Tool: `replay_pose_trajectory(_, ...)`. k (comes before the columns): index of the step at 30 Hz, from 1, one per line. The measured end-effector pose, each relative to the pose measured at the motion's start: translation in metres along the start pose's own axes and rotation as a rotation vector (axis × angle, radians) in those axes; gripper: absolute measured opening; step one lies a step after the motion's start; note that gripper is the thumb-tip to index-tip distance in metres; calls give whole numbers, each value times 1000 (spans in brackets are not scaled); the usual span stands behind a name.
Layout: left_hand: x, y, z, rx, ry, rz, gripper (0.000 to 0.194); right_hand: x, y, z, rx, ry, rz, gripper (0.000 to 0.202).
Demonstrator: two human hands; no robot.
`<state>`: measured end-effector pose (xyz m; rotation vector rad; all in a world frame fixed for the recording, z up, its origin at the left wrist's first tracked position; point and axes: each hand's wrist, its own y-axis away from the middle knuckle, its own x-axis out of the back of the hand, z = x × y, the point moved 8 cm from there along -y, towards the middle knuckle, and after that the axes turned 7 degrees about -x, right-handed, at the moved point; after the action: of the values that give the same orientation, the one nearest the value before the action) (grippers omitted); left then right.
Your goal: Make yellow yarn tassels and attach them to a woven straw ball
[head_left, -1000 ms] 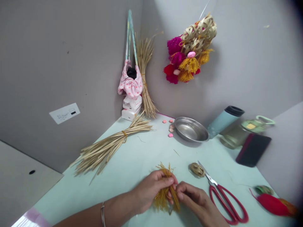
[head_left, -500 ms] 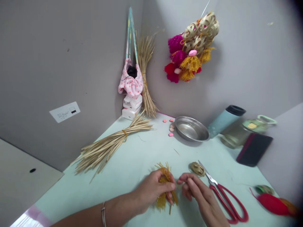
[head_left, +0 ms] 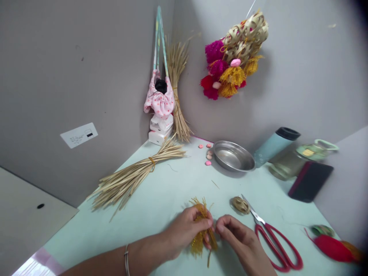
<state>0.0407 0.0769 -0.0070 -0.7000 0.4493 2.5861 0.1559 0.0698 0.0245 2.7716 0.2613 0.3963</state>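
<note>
A bunch of mustard-yellow yarn (head_left: pixel 197 243) is pinched between the thumb and fingers of my left hand (head_left: pixel 184 226), its frayed ends sticking out above and below. Just to the right, my right hand (head_left: pixel 240 235) has thumb and index fingertip pressed together close to the yarn; whatever they grip is too small to make out. Beyond my right hand lie a small woven straw piece (head_left: pixel 240 205) and scissors with red handles (head_left: pixel 277 245), their blades pointing away to the upper left.
A tied straw bundle (head_left: pixel 135 172) lies at left. Behind are a metal bowl (head_left: pixel 233 156), pink pieces (head_left: pixel 208 163), a blue tumbler (head_left: pixel 276 145), a green-lidded jug (head_left: pixel 287 163) and a phone (head_left: pixel 310 182). Red yarn (head_left: pixel 333 247) lies right. Woven balls with tassels (head_left: pixel 232 57) hang above.
My right hand's thumb and index finger have come together from a looser pose, close beside the yarn. My left hand keeps its grip with little movement.
</note>
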Motion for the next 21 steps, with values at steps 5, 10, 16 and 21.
replay_pose_trajectory(5,-2,1,1,12,-31,-13,33,-3,0,-1,17,-49,-8,31)
replay_pose_trajectory(10,-2,3,-2,48,-116,-18,23,-7,1,11,17,-12,-29,27)
replay_pose_trajectory(16,3,2,-5,71,-43,31,19,-15,3,7,26,-24,-70,25)
replay_pose_trajectory(21,0,1,-1,66,75,21,23,-19,3,2,25,-74,-108,24)
